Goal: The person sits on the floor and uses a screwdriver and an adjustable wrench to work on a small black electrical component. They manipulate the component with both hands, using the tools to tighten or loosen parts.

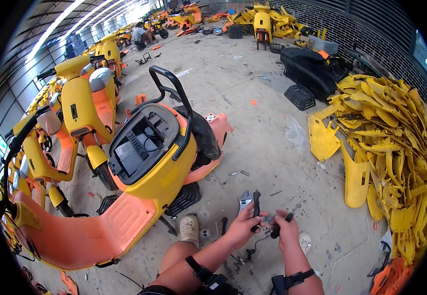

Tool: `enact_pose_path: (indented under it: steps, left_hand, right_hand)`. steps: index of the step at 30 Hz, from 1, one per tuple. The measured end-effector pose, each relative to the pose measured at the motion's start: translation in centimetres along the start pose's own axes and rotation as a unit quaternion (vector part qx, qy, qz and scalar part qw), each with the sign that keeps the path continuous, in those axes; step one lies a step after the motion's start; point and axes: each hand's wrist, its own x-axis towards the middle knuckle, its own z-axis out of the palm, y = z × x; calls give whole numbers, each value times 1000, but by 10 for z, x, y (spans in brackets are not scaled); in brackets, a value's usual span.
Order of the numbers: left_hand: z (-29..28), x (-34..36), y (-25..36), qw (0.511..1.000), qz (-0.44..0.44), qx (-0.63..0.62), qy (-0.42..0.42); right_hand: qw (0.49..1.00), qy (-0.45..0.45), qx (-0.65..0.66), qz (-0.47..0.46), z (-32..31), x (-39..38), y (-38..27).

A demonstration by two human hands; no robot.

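My left hand [242,227] is closed around a black lever-like part [257,200], which stands up past my fingers. A small grey metal piece [267,218] shows between my two hands. In my closed right hand [287,232] is a dark-handled tool [289,216], apparently a screwdriver, its thin end pointing away to the right. On the floor just beyond my left hand lies a silver metal part [244,200]. Below my hands a small dark part with cables [249,253] rests on the floor.
To my left stands a yellow and orange scooter [167,172] with its storage compartment [142,145] uncovered; more scooters [78,105] line up behind it. Yellow panels [390,147] are heaped at right, near black baskets [299,97]. Another person [141,35] crouches far back.
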Motion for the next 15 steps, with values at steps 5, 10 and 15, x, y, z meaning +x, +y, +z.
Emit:
enact_pose_path:
  steps: [5,10,15]
  left_hand:
    - [-17,7,-8,997,-21,-42,59]
    - [-19,-7,-3,997,-16,-66,46]
    - [-16,-15,-2,995,28,78,62]
  right_hand:
    - [990,-70,-62,104,8,-6,29]
    - [972,-135,-30,192,24,-26,16]
    - [978,-138,-66,140,23,-22,23]
